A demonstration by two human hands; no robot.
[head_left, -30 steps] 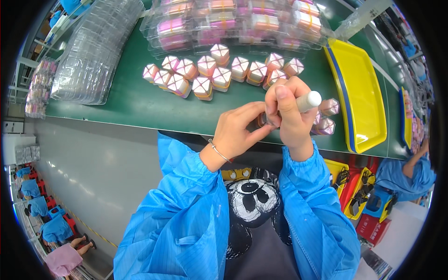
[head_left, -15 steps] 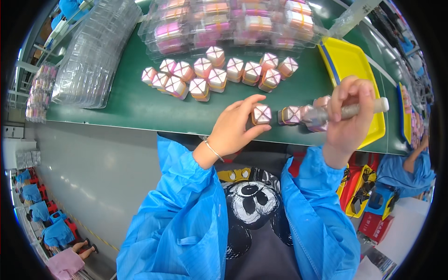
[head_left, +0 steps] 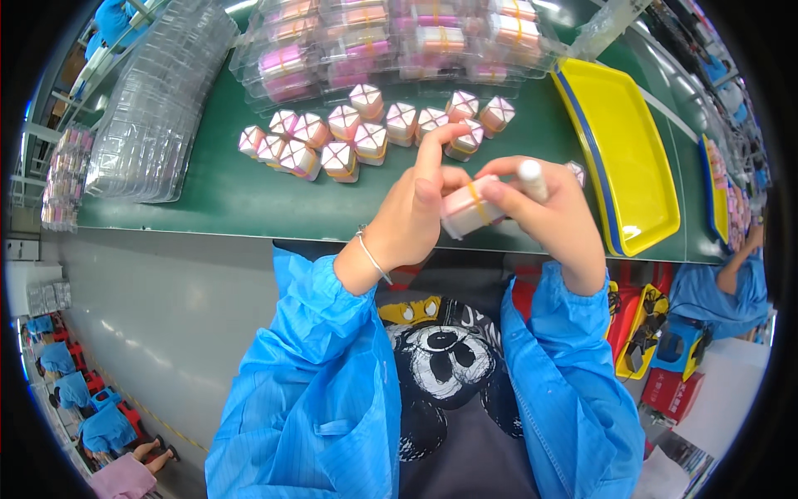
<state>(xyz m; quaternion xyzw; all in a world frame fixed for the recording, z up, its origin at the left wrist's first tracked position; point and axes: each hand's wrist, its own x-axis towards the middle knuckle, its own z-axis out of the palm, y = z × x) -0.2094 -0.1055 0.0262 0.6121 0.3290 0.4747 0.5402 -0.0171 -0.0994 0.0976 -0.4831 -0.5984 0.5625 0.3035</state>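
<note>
A small banded bundle [head_left: 470,208] of pale pink and white pieces, with a yellow band around it, is held tilted above the table's near edge. My right hand [head_left: 559,218] pinches its right end between thumb and fingers, and also keeps hold of a white-capped tube [head_left: 533,179], whose lower part is hidden in the palm. At the bundle's left end, my left hand [head_left: 409,208] is open, index finger stretched up and away; a finger behind seems to touch the bundle. Farther back stand several similar bundles [head_left: 338,158], their white ends showing crossed lines. Another bundle [head_left: 576,172] peeks out behind my right hand.
Clear plastic trays [head_left: 432,50] filled with bundles lie along the back of the green table [head_left: 249,204]. Nested clear trays [head_left: 158,100] rise at the left. A yellow tray [head_left: 628,158] lies at the right, and a co-worker's blue sleeve [head_left: 719,287] shows beyond it.
My right hand has come left with the white-capped tube and taken hold of the bundle at my left hand. The bundle has tipped onto its side, and my left index finger has lifted off.
</note>
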